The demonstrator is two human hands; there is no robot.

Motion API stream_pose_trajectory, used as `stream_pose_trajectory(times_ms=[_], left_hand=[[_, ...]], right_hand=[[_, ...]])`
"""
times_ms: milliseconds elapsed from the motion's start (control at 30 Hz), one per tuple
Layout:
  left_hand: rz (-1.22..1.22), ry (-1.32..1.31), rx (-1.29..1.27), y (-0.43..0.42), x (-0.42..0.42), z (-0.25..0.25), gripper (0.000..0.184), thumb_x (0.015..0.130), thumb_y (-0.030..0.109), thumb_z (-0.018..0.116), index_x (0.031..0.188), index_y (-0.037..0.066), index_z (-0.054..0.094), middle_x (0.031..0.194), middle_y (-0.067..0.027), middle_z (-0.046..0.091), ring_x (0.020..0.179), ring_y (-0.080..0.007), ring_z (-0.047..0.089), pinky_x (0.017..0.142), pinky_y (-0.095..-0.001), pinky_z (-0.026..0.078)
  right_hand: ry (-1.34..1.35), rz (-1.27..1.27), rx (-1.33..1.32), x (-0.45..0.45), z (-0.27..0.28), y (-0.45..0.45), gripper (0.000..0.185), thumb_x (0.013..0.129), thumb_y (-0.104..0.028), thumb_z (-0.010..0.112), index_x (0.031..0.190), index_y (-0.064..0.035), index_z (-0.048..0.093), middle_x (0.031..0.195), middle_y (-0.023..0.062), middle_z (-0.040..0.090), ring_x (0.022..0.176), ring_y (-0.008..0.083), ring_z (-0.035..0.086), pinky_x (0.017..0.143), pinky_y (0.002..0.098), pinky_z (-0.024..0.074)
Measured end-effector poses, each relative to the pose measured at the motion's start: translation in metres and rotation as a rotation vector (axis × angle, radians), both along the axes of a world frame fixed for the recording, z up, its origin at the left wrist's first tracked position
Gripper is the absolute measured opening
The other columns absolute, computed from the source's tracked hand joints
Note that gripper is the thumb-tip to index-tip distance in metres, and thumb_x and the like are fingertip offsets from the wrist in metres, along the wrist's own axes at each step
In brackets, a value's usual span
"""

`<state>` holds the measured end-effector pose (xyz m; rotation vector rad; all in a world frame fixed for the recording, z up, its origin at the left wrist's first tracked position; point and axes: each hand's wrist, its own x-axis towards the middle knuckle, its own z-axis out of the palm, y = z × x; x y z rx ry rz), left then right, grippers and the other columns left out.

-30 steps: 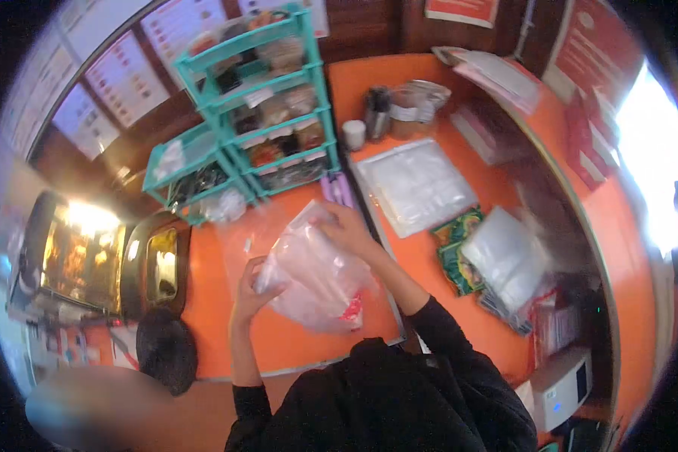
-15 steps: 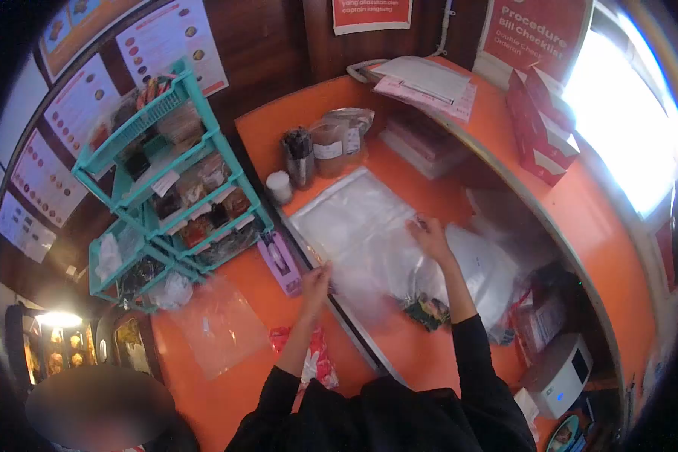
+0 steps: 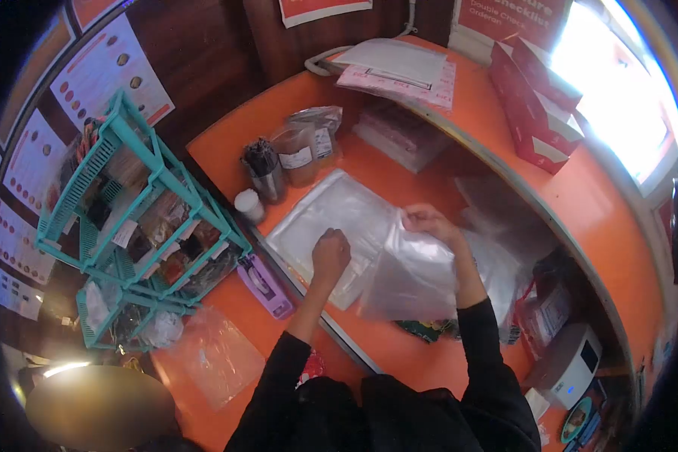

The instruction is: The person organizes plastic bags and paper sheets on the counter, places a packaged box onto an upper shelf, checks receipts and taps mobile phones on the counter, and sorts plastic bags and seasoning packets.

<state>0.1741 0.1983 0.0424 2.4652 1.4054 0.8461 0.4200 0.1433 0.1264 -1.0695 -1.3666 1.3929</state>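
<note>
My right hand (image 3: 432, 223) pinches the top edge of a clear plastic bag (image 3: 410, 277), which hangs over the orange counter. My left hand (image 3: 331, 255) is closed in a loose fist above a flat stack of clear bags (image 3: 316, 207); what it holds, if anything, is hidden. Right of the held bag, more clear plastic (image 3: 497, 271) lies over a green packet (image 3: 420, 329). A purple tape dispenser (image 3: 265, 286) stands left of my left forearm. Near my left sleeve a red and white item (image 3: 313, 365) shows in part.
Teal stacked baskets (image 3: 139, 218) with packets stand at the left. Behind the bags are a white jar (image 3: 249, 205), a dark container (image 3: 264, 172) and a brown-tinted tub (image 3: 297, 154). A flat clear bag (image 3: 217, 358) lies front left. Red boxes (image 3: 531, 105) and a white device (image 3: 569, 365) are right.
The view has swung right. My hands have moved from the left counter to the bag stack on the right. A clear bag now hangs from my right hand; the red-marked bag is down near my left sleeve.
</note>
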Motion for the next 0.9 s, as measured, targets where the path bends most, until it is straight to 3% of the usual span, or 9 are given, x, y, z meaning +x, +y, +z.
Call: stream_pose_trajectory(times_ms=[133, 200, 300, 333, 500, 567, 700, 767, 900], left_hand=[[-0.158, -0.065, -0.285, 0.011, -0.031, -0.001, 0.019, 0.082, 0.015, 0.058, 0.094, 0.001, 0.062, 0.096, -0.0132, 0.063, 0.089, -0.0297, 0.061, 0.076, -0.0384, 0.050], [-0.084, -1.155, -0.804, 0.020, -0.049, -0.061, 0.040, 0.089, 0.030, 0.052, 0.119, 0.004, 0.054, 0.115, -0.0138, 0.059, 0.103, -0.0277, 0.058, 0.088, -0.0387, 0.047], [-0.303, -1.919, -1.342, 0.019, -0.096, -0.015, 0.074, 0.087, 0.054, 0.047, 0.137, 0.003, 0.033, 0.139, -0.0167, 0.039, 0.127, -0.0317, 0.038, 0.102, -0.0463, 0.034], [0.218, -1.808, -1.336, 0.017, -0.109, -0.013, 0.078, 0.083, 0.058, 0.050, 0.139, 0.008, 0.029, 0.136, -0.0186, 0.038, 0.123, -0.0352, 0.039, 0.099, -0.0488, 0.036], [0.134, -1.120, -0.806, 0.014, -0.103, -0.021, 0.066, 0.077, 0.020, 0.067, 0.134, 0.018, 0.035, 0.118, -0.0206, 0.038, 0.101, -0.0308, 0.048, 0.079, -0.0406, 0.048], [0.145, -0.592, -0.312, 0.007, -0.088, -0.012, 0.057, 0.073, 0.015, 0.071, 0.125, 0.010, 0.046, 0.105, -0.0187, 0.049, 0.092, -0.0326, 0.052, 0.083, -0.0452, 0.044], [0.320, -0.215, -0.232, 0.002, -0.081, -0.030, 0.051, 0.073, 0.013, 0.067, 0.121, 0.007, 0.051, 0.116, -0.0264, 0.041, 0.107, -0.0375, 0.040, 0.091, -0.0480, 0.035], [0.368, -0.126, 0.118, -0.023, -0.066, -0.029, 0.047, 0.079, 0.013, 0.062, 0.123, 0.005, 0.048, 0.110, -0.0209, 0.040, 0.102, -0.0348, 0.042, 0.085, -0.0465, 0.040], [0.279, -0.111, 0.252, -0.082, -0.032, -0.015, 0.042, 0.086, 0.027, 0.056, 0.121, 0.004, 0.050, 0.105, -0.0194, 0.043, 0.104, -0.0354, 0.038, 0.091, -0.0484, 0.032]], right_hand=[[0.296, -0.115, -0.007, -0.037, -0.010, 0.057, 0.028, 0.084, -0.022, 0.065, 0.105, -0.0034, 0.063, 0.094, -0.0009, 0.062, 0.086, 0.0083, 0.056, 0.076, 0.0247, 0.0456], [0.129, -0.261, 0.074, -0.053, -0.025, 0.091, 0.024, 0.087, -0.020, 0.062, 0.104, -0.0023, 0.063, 0.096, 0.0004, 0.063, 0.088, 0.0092, 0.057, 0.079, 0.0246, 0.0455], [-0.061, -0.208, 0.429, -0.049, -0.110, 0.164, 0.024, 0.084, -0.015, 0.062, 0.104, -0.0005, 0.063, 0.093, 0.0050, 0.066, 0.085, 0.0127, 0.060, 0.078, 0.0266, 0.0475], [-0.099, -0.298, 0.412, -0.050, -0.108, 0.163, 0.023, 0.083, -0.015, 0.062, 0.102, -0.0015, 0.064, 0.092, 0.0072, 0.067, 0.083, 0.0156, 0.061, 0.077, 0.0295, 0.0485], [-0.946, -0.508, 0.373, -0.065, -0.087, 0.147, 0.039, 0.080, -0.037, 0.060, 0.111, -0.0129, 0.059, 0.099, 0.0127, 0.065, 0.090, 0.0317, 0.062, 0.073, 0.0478, 0.0494], [-1.099, -0.756, 0.387, -0.080, -0.093, 0.139, 0.051, 0.083, -0.038, 0.056, 0.129, -0.0168, 0.046, 0.124, 0.0203, 0.050, 0.116, 0.0386, 0.046, 0.096, 0.0498, 0.0377], [-0.886, -0.947, 0.217, -0.091, -0.068, 0.072, 0.047, 0.083, -0.027, 0.057, 0.127, -0.0120, 0.046, 0.128, 0.0217, 0.044, 0.124, 0.0397, 0.036, 0.101, 0.0513, 0.0300], [-0.815, -1.011, 0.183, -0.089, -0.052, 0.014, 0.045, 0.083, -0.024, 0.057, 0.124, -0.0104, 0.047, 0.125, 0.0219, 0.045, 0.122, 0.0388, 0.037, 0.100, 0.0508, 0.0306], [-0.493, -1.015, 0.309, -0.080, -0.041, -0.113, 0.024, 0.083, -0.019, 0.057, 0.104, -0.0072, 0.056, 0.099, 0.0169, 0.052, 0.096, 0.0346, 0.052, 0.083, 0.0462, 0.0412]])
